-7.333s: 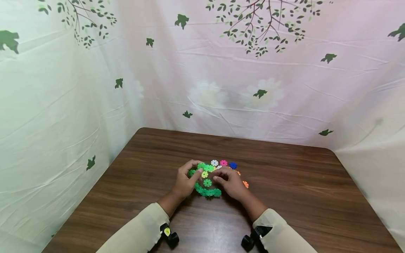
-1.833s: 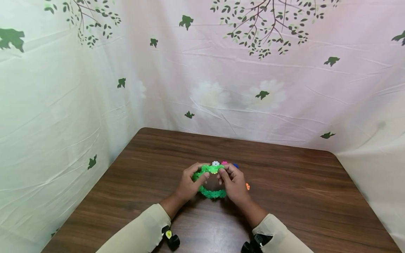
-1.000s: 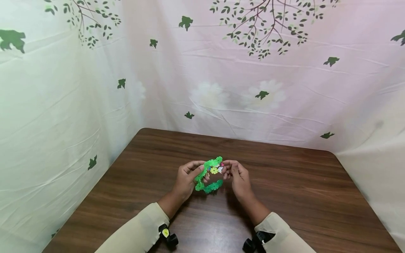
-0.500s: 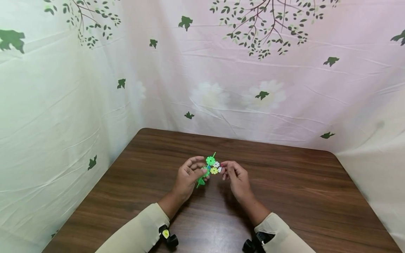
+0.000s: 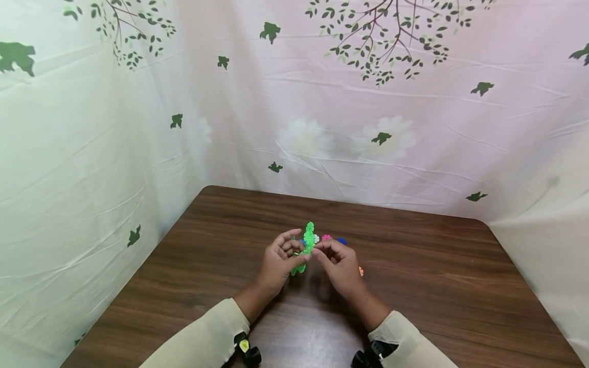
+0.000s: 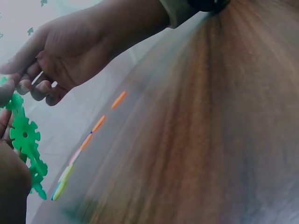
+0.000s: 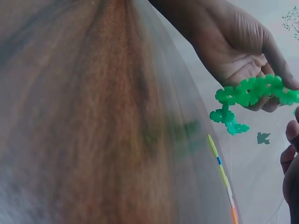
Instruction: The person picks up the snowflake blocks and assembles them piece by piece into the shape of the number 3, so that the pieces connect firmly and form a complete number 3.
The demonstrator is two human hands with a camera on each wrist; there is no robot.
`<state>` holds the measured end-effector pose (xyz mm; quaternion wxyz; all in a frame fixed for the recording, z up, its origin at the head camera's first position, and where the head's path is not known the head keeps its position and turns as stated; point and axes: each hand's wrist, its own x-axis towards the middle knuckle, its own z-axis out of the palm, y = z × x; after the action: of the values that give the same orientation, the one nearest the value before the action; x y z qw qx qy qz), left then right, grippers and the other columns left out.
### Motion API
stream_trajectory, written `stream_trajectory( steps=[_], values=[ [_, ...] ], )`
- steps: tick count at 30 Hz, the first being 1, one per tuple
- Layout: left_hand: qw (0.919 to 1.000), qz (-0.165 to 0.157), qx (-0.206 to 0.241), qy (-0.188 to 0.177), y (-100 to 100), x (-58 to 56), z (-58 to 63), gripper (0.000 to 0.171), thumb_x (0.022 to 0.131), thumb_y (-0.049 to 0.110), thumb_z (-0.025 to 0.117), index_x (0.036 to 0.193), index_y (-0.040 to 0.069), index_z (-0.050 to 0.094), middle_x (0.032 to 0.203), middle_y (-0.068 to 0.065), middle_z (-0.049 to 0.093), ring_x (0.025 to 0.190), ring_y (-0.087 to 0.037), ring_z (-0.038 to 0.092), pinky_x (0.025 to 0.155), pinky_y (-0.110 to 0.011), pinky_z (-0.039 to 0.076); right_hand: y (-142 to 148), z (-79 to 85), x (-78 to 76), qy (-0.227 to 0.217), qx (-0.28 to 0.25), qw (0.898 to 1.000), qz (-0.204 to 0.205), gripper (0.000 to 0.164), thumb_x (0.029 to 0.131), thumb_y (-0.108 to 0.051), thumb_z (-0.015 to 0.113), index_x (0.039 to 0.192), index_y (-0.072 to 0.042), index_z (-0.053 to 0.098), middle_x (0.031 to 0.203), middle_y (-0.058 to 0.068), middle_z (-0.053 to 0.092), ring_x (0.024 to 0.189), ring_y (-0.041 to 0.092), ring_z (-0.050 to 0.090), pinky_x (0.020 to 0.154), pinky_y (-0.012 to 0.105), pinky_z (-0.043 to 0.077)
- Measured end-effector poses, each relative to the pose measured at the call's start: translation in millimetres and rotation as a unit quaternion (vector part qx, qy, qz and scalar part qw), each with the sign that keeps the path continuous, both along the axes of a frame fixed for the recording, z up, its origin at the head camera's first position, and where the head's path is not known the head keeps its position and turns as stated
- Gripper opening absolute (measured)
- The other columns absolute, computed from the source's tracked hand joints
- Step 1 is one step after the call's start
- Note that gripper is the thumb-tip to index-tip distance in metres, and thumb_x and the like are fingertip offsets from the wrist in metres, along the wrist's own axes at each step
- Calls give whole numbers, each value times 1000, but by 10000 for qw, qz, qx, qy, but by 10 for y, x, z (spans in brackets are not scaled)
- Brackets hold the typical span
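Note:
A chain of interlocking green flower discs (image 5: pixel 309 235) stands up between the two hands in the head view. My left hand (image 5: pixel 277 261) pinches it with thumb and fingers; in the right wrist view its thumb presses on the green discs (image 7: pixel 247 91), and one end of the chain hangs down. My right hand (image 5: pixel 341 266) meets the chain from the other side, thumb and forefinger pinched at it close to the left thumb. In the left wrist view the right hand (image 6: pixel 77 53) has its other fingers curled loosely, and the green discs (image 6: pixel 25 134) hang below its fingertips.
Loose flower discs lie flat on the brown wooden table (image 5: pixel 414 266) behind and beside the hands: a white disc (image 5: pixel 316 238), a pink disc (image 5: pixel 326 237), a blue disc (image 5: pixel 342 240) and an orange disc (image 5: pixel 361 271). A printed cloth (image 5: pixel 340 112) hangs behind the table.
The green chain has gone from a wide curve held in both hands to a narrow upright shape. The right hand let go, drew off to the right, then came back to it.

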<state>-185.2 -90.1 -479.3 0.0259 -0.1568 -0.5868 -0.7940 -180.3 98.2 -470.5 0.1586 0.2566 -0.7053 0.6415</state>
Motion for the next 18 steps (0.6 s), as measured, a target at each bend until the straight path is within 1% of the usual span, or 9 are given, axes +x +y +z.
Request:
stream_trajectory(
  steps=[1, 4, 8, 11, 14, 18],
  values=[
    [10000, -17, -11, 54, 5, 5, -5, 72, 90, -12, 81, 153, -13, 46, 99, 6, 73, 95, -7, 71, 76, -17, 60, -3, -3, 2, 64, -1, 10000, 25, 4, 101, 6, 72, 102, 4, 76, 88, 27, 69, 74, 15, 65, 68, 21, 55],
    [9997, -93, 13, 214, 17, 19, -15, 76, 89, -13, 81, 155, -12, 44, 101, 6, 72, 95, -7, 72, 79, -18, 61, -13, -3, 5, 184, 23, 9998, -39, 3, 101, 5, 73, 101, 4, 76, 85, 26, 69, 72, 13, 64, 66, 20, 54],
    [9993, -160, 76, 315, 25, 21, -18, 79, 88, -12, 82, 156, -11, 42, 102, 2, 71, 95, -7, 72, 83, -20, 62, -28, 17, 15, 178, -15, 9993, -337, 6, 101, 4, 73, 97, 2, 78, 82, 20, 69, 71, 3, 57, 62, 19, 50],
    [9993, -166, 177, 288, 26, 20, -13, 80, 90, -10, 82, 158, -10, 38, 102, 2, 73, 95, -7, 73, 82, -20, 62, -40, 34, 15, 149, -126, 9985, -518, 9, 101, 5, 73, 94, 2, 78, 79, 19, 69, 69, 1, 55, 59, 17, 47],
    [9993, -174, 256, 228, 25, 19, -9, 78, 92, -10, 80, 156, -13, 37, 103, 4, 75, 96, -9, 74, 80, -20, 63, -45, 45, 12, 141, -164, 9980, -590, 10, 101, 5, 73, 92, 2, 77, 74, 18, 66, 66, 0, 52, 56, 17, 44],
    [9995, -213, 188, 156, 25, 20, 1, 66, 92, -11, 79, 148, -18, 46, 109, 4, 75, 103, -11, 73, 84, -22, 63, -37, 47, 8, 201, -81, 9982, -555, 11, 101, 6, 72, 91, 2, 76, 71, 15, 61, 64, -2, 48, 53, 17, 41]
  ],
)
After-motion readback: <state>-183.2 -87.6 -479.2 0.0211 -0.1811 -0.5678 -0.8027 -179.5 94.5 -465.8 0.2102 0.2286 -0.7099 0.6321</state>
